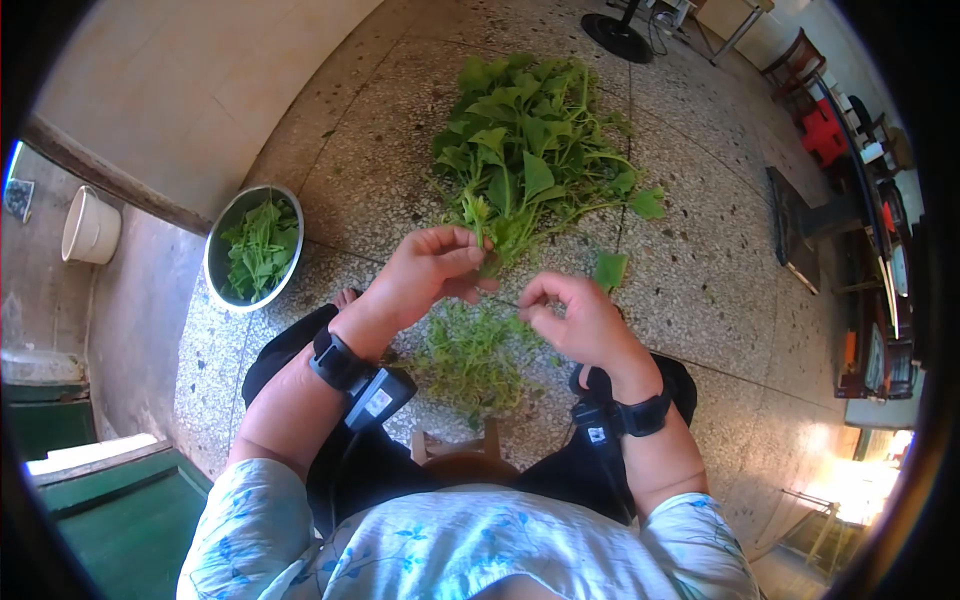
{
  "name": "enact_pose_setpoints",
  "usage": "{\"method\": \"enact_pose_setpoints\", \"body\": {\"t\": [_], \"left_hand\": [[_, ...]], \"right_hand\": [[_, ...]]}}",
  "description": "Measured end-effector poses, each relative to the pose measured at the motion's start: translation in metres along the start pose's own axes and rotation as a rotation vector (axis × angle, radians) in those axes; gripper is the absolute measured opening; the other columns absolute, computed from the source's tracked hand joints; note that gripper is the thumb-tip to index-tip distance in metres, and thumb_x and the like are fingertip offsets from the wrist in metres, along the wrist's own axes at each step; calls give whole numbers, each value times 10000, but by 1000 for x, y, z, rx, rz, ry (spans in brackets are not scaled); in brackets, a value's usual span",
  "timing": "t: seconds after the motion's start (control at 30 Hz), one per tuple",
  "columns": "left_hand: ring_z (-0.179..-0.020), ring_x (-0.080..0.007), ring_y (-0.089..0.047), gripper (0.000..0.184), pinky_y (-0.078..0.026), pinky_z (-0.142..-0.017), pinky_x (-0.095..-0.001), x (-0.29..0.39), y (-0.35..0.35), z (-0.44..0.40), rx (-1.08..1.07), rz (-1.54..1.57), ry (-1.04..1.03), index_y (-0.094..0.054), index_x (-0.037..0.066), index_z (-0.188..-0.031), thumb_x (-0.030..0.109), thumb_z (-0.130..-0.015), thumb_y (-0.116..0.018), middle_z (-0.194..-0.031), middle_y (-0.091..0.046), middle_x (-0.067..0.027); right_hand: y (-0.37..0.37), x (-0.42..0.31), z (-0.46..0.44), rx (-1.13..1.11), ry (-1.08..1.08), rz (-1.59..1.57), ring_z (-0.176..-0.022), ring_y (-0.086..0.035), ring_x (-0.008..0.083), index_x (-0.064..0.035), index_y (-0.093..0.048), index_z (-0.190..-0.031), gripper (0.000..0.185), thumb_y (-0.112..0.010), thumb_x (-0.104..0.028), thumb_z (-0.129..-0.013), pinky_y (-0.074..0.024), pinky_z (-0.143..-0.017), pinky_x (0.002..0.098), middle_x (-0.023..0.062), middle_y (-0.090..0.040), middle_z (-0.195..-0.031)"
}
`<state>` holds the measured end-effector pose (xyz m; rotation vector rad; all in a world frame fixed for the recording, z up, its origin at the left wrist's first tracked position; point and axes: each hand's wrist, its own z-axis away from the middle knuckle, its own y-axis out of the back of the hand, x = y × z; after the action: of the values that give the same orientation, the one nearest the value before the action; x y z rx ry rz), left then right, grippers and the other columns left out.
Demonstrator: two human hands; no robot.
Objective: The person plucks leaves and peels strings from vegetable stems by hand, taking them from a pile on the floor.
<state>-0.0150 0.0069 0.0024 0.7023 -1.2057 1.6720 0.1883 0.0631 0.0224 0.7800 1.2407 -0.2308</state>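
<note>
My left hand (pixel 440 265) is closed, thumb against fingers, on the stem of a leafy green shoot (pixel 478 212) whose top points away from me. To its right, my right hand (pixel 575 318) pinches with thumb and forefinger. A thin dark strand (pixel 508 303) runs from those fingertips toward the left hand. Just beyond both hands lies a large heap of leafy green vines (pixel 530 150) on the floor. Below the hands, between my knees, is a looser pile of thin stems and tendrils (pixel 470 360). A single torn leaf (pixel 610 270) rests above my right hand.
At left stands a metal bowl (pixel 211 262) with picked greens (pixel 262 250) inside. A white bucket (pixel 92 228) is beyond the doorway. The speckled floor (pixel 720 290) has scattered bits. A black round stand base (pixel 617 38) is at the back; furniture lines the right side.
</note>
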Motion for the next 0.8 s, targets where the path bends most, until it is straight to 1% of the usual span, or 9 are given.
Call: {"method": "enact_pose_setpoints", "body": {"t": [0.07,0.13,0.17,0.23,0.33,0.37,0.47,0.57,0.8], "left_hand": [[-773,-190,-617,153,-512,-604,-244,-1,1,-1,-24,121,-12,-529,12,-967,111,-855,-499,-915,-591,-94],[-770,-189,-617,132,-518,-606,-250,0,0,-2,-29,156,-14,-534,18,-949,101,-852,-500,-912,-590,-94],[-767,-188,-616,112,-524,-608,-256,0,-1,-2,-36,193,-16,-539,24,-931,90,-849,-501,-908,-589,-94],[-752,-184,-615,93,-527,-603,-260,-6,-2,-5,-33,202,-14,-544,30,-910,85,-841,-515,-886,-592,-88],[-716,-172,-610,64,-529,-588,-266,-10,-8,-8,-36,185,-24,-553,39,-871,80,-822,-545,-837,-597,-73],[-694,-165,-607,56,-529,-577,-268,-10,-9,-9,-38,159,-39,-556,42,-854,80,-812,-560,-809,-599,-63],[-664,-147,-598,78,-518,-554,-258,-9,-13,-10,-18,161,-65,-562,41,-849,94,-797,-586,-769,-602,-53],[-630,-134,-591,88,-497,-518,-244,-6,-14,-7,-12,109,-116,-572,44,-834,104,-781,-608,-749,-601,-49],[-572,-121,-577,97,-476,-485,-230,-3,-17,-5,-15,72,-107,-582,56,-819,115,-761,-634,-714,-596,-34]], "right_hand": [[2,-10,2,-85,2,159,-675,-558,134,-15,-570,-799,69,-528,-8,-745,-437,-622,241,63,-588,-757],[-2,-16,1,26,112,309,-665,-561,158,-19,-588,-807,80,-553,-15,-736,-437,-618,250,73,-579,-739],[-7,-16,-2,27,111,309,-665,-561,158,-19,-588,-807,80,-553,-15,-736,-437,-618,250,73,-579,-739],[-19,-12,-11,355,255,168,-632,-557,282,-14,-580,-780,91,-577,-76,-713,-446,-610,346,111,-579,-716],[-21,-8,-21,389,185,154,-643,-565,276,-20,-586,-779,82,-585,-73,-715,-450,-587,328,113,-573,-717],[-22,-3,-24,353,149,31,-624,-579,209,-10,-591,-788,80,-582,-71,-737,-444,-547,291,97,-590,-709],[-20,-2,-26,267,41,-243,-597,-553,102,8,-595,-793,90,-579,-76,-764,-422,-517,240,56,-602,-692],[-12,-2,-27,159,14,-310,-586,-503,39,16,-598,-787,101,-575,-81,-780,-396,-512,206,14,-596,-677],[-7,-10,-25,120,10,-355,-569,-480,30,4,-608,-767,94,-579,-85,-779,-374,-493,193,-13,-572,-640]]}}
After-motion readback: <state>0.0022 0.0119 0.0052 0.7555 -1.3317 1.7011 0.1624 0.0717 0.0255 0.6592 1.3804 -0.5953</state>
